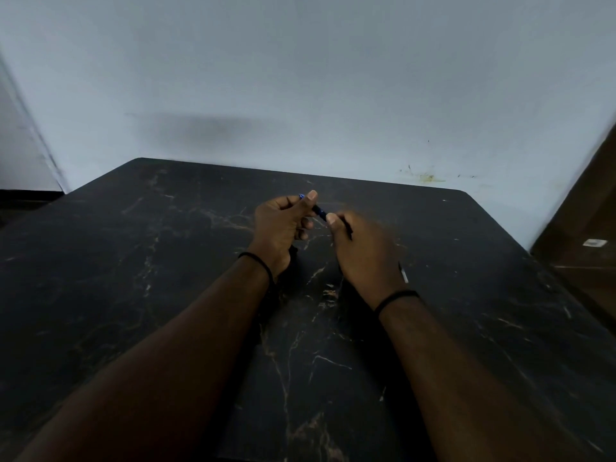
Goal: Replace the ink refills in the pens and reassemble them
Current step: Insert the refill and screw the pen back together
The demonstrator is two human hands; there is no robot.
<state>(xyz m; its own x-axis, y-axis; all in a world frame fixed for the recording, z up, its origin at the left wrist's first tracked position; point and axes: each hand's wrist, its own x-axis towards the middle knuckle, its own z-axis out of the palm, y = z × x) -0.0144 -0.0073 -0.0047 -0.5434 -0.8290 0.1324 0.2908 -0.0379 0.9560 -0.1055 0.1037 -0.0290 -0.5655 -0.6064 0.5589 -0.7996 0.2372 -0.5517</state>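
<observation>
Pen gripped between closed left hand and closed right hand, above far table; risk: parts slipping, lost against dark top.

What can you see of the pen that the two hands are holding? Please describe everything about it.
The pen is dark, nearly black, with blue showing at its far-left end and at a small band in the middle. It looks like plastic. It is held above the dark marble-look table, slanting from upper left down to the right. The left hand closes around its left part, the right hand pinches its right part. Most of it is hidden by fingers; whether it is fully assembled cannot be told.
</observation>
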